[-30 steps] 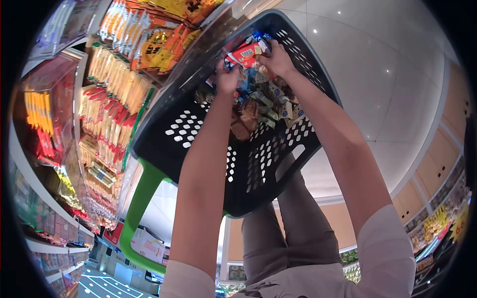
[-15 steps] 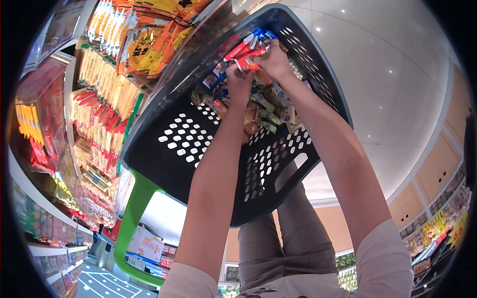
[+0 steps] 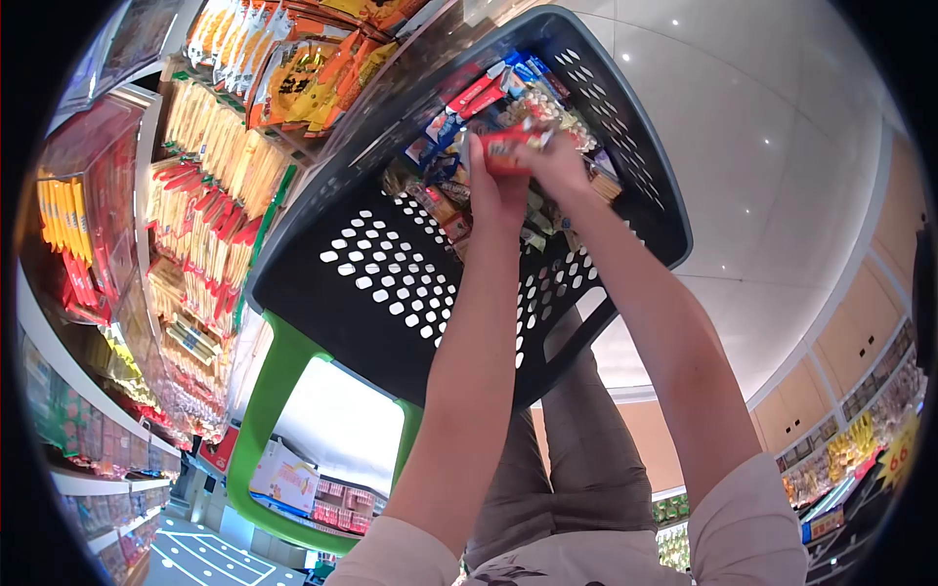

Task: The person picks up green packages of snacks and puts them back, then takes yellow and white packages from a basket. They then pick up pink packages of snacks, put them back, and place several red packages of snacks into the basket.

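Note:
Between my hands is a red snack packet [image 3: 504, 152], slightly blurred, held above the goods in a dark shopping basket [image 3: 293, 269]. My left hand [image 3: 496, 188] grips its left side with the thumb up. My right hand [image 3: 561, 168] is closed on its right end, the fingers smeared by motion. Under and around the hands lie small wrapped snacks: a long red packet [image 3: 477, 95], blue packets [image 3: 535, 74] at the far end, and a brownish-red pack [image 3: 437, 205] by my left wrist. My hands hide part of the pile.
A green handle [image 3: 256, 430] projects from the basket's near left side. To the left rise shelves with upright packets [image 3: 210, 146] and orange bags [image 3: 311, 83]. Pale floor tiles [image 3: 752, 146] lie to the right, with more stocked shelves [image 3: 860, 444] beyond.
Both hands have moved toward me and slightly right with the red packet, away from the basket's far end. More blue and red packets there are now uncovered.

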A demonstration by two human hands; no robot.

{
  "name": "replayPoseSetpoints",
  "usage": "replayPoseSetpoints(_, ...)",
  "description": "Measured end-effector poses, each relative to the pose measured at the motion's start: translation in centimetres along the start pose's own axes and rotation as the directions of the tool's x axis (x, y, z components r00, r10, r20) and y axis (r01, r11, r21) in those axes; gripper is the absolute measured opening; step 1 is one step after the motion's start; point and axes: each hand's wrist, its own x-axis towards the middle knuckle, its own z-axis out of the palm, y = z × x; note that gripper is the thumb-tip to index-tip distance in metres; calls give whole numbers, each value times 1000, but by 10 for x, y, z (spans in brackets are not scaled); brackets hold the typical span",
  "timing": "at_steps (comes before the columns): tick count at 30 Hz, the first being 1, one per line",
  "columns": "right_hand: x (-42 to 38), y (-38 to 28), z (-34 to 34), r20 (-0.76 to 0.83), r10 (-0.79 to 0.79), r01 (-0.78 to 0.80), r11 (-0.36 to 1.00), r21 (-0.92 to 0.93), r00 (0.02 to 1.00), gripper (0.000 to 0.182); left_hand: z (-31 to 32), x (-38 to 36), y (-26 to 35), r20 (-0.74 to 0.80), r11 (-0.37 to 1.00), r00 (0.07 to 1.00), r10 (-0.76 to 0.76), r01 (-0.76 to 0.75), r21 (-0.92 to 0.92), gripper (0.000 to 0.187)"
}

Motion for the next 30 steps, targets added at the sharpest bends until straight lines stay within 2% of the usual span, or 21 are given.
replayPoseSetpoints(1,-22,-15,3,53,63,-57,993,-100,997,59,0,-5,-1,106,997,994,-20,27,-71,38)
replayPoseSetpoints(2,-37,-12,11,7,-43,43,971,-235,999,56,-20,5,-4,60,981,993,-100,109,-161,33)
replayPoseSetpoints(5,-57,18,15,246,131,-63,962,-264,960,57,-43,-4,12,-51,999,999,-14,11,-53,31)
replayPoseSetpoints(6,-58,10,10,360,195,-21,900,-434,912,50,-49,-2,13,-95,988,987,132,-139,-69,32)
replayPoseSetpoints(8,-49,32,2,188,-35,130,842,-524,982,44,-77,4,20,-123,997,990,75,-77,-7,30)
replayPoseSetpoints(9,-46,31,0,107,-158,191,794,-576,982,41,-83,2,24,-139,999,989,47,-44,22,29)
replayPoseSetpoints(10,-43,30,-4,-29,-337,242,729,-641,941,39,-87,1,23,-127,998,990,57,-53,35,28)
replayPoseSetpoints(13,-10,14,-4,-107,-373,244,771,-588,922,42,-96,8,17,-183,993,981,68,-49,110,28)
replayPoseSetpoints(16,25,-4,15,-86,-252,219,933,-286,964,49,-96,12,8,-168,985,978,125,-102,142,27)
replayPoseSetpoints(17,37,-13,23,-61,-195,168,938,-304,979,55,-96,15,7,-155,987,981,120,-101,126,27)
replayPoseSetpoints(19,63,-19,45,-124,-89,43,941,-336,988,65,-97,18,8,-129,990,985,111,-99,99,28)
replayPoseSetpoints(21,89,-19,64,-297,-3,-103,935,-340,955,72,-85,14,13,-132,988,986,106,-90,122,29)
replayPoseSetpoints(23,103,-25,70,-324,75,-187,925,-330,943,75,-80,14,19,-132,987,985,113,-95,132,30)
replayPoseSetpoints(26,116,-25,71,-323,170,-262,927,-267,931,76,-82,21,21,-98,984,984,147,-136,112,34)
replayPoseSetpoints(28,121,-21,66,-329,195,-284,926,-247,924,75,-88,25,23,-92,987,988,123,-112,116,34)
replayPoseSetpoints(30,118,-23,55,-248,263,-312,932,-185,932,75,-91,28,24,-84,994,992,92,-87,62,33)
